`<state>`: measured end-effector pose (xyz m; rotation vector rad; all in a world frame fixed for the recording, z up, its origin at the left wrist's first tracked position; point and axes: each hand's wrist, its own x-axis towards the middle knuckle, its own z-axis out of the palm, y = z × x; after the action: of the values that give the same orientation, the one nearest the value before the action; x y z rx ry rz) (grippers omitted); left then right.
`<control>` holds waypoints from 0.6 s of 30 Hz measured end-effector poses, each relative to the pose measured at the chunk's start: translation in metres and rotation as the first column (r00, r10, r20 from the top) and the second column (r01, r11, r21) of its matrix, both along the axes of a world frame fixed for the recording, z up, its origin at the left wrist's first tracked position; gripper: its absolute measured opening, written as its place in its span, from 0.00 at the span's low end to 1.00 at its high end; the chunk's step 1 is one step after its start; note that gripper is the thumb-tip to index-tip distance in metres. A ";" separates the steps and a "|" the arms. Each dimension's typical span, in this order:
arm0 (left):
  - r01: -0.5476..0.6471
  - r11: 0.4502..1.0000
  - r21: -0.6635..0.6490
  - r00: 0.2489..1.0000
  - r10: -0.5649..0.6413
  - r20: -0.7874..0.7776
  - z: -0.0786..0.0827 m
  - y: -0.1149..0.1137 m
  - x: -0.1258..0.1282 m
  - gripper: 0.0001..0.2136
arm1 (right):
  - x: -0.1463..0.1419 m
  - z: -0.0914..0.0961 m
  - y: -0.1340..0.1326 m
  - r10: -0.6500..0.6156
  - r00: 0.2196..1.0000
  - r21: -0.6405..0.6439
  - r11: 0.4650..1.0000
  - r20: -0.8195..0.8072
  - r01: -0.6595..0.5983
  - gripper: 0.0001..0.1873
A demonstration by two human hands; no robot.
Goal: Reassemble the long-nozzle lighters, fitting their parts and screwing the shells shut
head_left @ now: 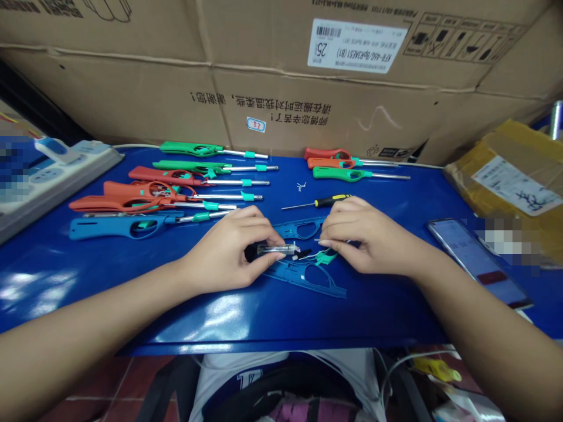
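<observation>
My left hand [246, 246] is closed, pinching a clear lighter fuel tank [276, 249] between thumb and forefinger. My right hand [356, 234] is closed in a pinch too, on a thin pale rod whose tip pokes out to the left. Between the hands lie a small black part [301, 255] with a pale wire and a green trigger piece [325, 258]. Two halves of a blue lighter casing rest on the table: the upper half [299, 229] behind, partly covered by my hands, and the lower half [323, 285] in front. A yellow-and-black screwdriver [333, 200] lies just past my right hand.
On the left of the blue table [197, 322] are several long-nosed lighters [171, 176]. A few more lighters [338, 164] lie at the back right. A large cardboard box [264, 88] walls off the back. A power strip [61, 170], phone [477, 258] and taped carton [514, 176] flank the sides.
</observation>
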<state>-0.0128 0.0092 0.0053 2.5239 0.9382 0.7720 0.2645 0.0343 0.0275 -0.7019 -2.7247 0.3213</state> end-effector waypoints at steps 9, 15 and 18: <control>-0.009 1.000 -0.022 1.000 0.009 -0.012 -0.007 0.004 0.001 0.10 | -0.001 -0.001 -0.002 -0.075 0.994 -0.003 0.997 0.081 0.075 0.11; -0.019 0.999 0.046 0.999 0.020 -0.027 -0.005 0.006 -0.001 0.10 | 0.005 0.003 0.002 -0.166 0.983 0.067 0.985 0.078 0.161 0.11; -0.062 0.995 0.084 0.997 0.066 -0.044 -0.006 0.008 -0.002 0.10 | 0.009 0.001 0.005 -0.219 0.970 0.112 0.972 0.104 0.207 0.10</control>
<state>-0.0150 0.0168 -0.0008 2.6048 1.0278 0.7890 0.2733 0.0395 0.0282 -1.0027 -2.7159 0.0945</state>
